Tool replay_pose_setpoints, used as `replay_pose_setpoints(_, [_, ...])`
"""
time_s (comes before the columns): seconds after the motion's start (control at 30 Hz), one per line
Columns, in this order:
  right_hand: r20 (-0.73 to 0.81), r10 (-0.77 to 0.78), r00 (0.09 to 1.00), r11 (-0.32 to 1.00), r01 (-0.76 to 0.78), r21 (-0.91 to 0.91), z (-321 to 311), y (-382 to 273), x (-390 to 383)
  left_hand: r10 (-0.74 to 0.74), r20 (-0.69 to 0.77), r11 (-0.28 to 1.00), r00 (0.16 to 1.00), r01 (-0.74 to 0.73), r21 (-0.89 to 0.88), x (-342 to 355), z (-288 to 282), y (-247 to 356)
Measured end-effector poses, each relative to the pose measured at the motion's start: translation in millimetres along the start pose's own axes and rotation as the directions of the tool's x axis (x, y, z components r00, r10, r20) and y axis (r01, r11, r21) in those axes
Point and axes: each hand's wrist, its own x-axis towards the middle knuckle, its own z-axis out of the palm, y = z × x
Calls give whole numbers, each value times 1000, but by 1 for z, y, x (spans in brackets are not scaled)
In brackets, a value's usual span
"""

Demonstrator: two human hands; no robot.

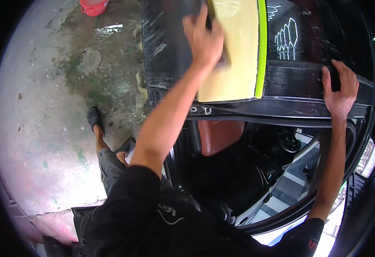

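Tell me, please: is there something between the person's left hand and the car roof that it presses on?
Yes. The left hand presses a dark cloth or sponge, mostly hidden under the palm, against the wet car roof. The right hand grips the black roof edge directly, with nothing visible between.

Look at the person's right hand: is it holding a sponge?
No. The right hand grips the black car roof edge bare, while the left hand presses on the yellow panel.
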Motion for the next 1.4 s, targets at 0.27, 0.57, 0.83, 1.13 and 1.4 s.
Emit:
replay_pose_setpoints(0.27, [10,40,999,999,-40,-25,-7,3,-10,-34,105,999,994,31,30,-138,-45,-17])
replay_pose_setpoints(0.57, [-38,30,999,999,-29,21,0,-4,3,-140,103,990,985,136,44,59,23,48])
replay_pose_setpoints(0.83, [9,80,997,996,-80,24,-7,0,-6,64,91,994,994,-71,82,-101,-18,-1])
replay_pose_setpoints(1.13, [10,81,997,995,-82,55,-4,-3,-3,100,4,994,995,-100,47,14,42,23])
replay_pose_setpoints(1.4, [8,73,997,995,-73,63,-5,-5,2,95,44,990,995,-99,97,21,31,19])
